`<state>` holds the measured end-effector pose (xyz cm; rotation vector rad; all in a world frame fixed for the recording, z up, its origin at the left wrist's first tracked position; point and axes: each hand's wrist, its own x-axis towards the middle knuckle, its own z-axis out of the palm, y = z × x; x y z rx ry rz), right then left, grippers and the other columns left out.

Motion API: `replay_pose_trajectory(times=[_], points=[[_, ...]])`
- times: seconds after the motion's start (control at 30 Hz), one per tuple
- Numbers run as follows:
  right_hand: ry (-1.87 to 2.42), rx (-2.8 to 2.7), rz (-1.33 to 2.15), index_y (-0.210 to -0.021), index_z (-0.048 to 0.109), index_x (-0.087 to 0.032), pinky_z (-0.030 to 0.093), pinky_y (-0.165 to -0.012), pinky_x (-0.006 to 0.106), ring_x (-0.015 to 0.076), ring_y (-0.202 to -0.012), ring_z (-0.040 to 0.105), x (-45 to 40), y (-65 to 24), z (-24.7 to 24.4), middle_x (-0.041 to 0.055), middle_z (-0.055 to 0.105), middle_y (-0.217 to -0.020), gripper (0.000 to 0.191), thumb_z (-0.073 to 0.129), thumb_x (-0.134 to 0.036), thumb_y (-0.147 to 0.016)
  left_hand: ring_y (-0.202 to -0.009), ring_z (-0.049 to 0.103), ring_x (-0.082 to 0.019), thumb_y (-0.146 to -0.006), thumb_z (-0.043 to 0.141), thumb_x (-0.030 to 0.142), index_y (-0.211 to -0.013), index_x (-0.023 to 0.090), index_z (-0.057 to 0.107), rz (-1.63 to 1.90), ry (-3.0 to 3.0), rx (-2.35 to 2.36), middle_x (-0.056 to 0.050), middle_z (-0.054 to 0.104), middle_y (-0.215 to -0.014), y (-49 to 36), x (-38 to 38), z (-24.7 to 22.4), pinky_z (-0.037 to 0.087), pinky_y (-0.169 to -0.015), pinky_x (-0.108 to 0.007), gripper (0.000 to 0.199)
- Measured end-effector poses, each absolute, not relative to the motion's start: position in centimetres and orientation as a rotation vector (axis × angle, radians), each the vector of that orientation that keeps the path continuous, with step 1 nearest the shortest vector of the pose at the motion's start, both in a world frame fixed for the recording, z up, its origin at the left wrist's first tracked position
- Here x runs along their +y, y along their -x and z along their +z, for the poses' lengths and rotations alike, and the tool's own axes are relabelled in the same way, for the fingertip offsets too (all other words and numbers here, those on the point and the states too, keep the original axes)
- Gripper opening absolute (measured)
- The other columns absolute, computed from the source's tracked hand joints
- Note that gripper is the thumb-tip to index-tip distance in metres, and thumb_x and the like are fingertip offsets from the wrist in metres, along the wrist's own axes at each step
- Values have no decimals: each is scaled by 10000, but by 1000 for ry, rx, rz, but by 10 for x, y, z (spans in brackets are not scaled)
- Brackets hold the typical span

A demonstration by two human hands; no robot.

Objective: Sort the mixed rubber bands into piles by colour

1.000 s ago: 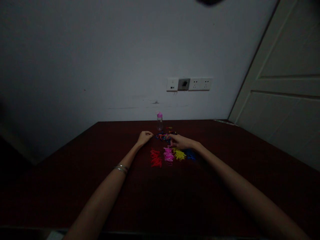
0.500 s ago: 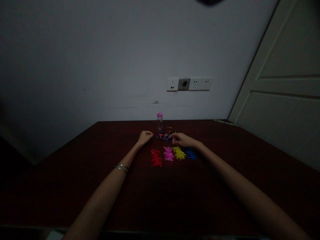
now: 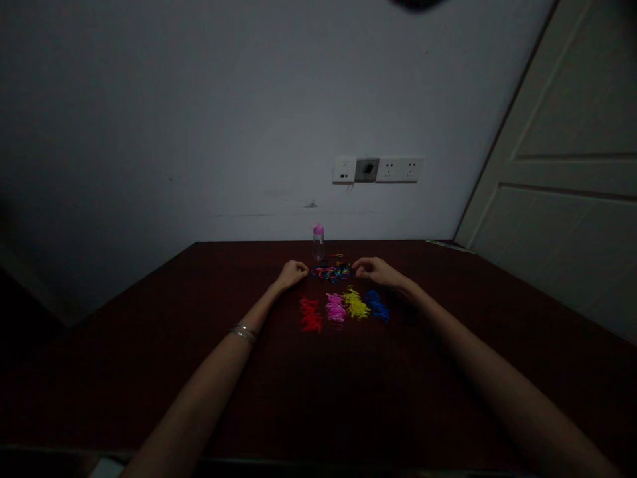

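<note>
A mixed pile of small coloured bands lies between my two hands. My left hand rests at the pile's left edge, fingers curled together; anything between them is too small to make out. At the pile's right edge is my right hand, its thumb and fingers bent close together, contents unclear. Nearer to me lie four sorted heaps in a row: red bands, pink bands, yellow bands and blue bands.
Behind the pile stands a clear bottle with a pink lid. A loose band lies right of it. The dark red table meets a wall with socket plates. A pale door is at the right.
My right hand has moved right and slightly away, off the pile, uncovering more of the pile and the blue heap. A yellow band now shows at the far end of the yellow heap.
</note>
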<state>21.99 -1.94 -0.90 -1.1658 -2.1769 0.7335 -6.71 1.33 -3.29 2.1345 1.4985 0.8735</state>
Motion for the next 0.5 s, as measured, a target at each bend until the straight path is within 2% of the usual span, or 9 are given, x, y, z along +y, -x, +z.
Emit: replay_pose_trajectory(times=[0.1, 0.33, 0.5], points=[[1064, -2286, 769, -976, 562, -136, 418, -605, 216, 114, -659, 556, -33, -193, -1, 36, 633, -768, 268, 490, -175, -720, -593, 502, -109, -642, 519, 220, -790, 94, 684, 861, -2148, 1492, -37, 618, -651, 68, 13, -34, 385, -565, -198, 255], [1149, -2472, 492, -1040, 541, -171, 361, -556, 206, 111, -618, 528, -42, -172, -7, 27, 624, -753, 299, 462, -156, -752, -597, 510, -115, -645, 515, 231, -798, 97, 685, 847, -2145, 1503, -46, 628, -671, 69, 13, -34, 386, -565, -202, 265], [1139, -2493, 542, -1098, 493, -170, 368, -548, 206, 108, -597, 532, -45, -171, -7, 23, 634, -740, 345, 444, -125, -759, -579, 502, -114, -636, 522, 233, -792, 94, 685, 825, -2141, 1515, -44, 623, -658, 67, 12, -33, 380, -554, -206, 264]])
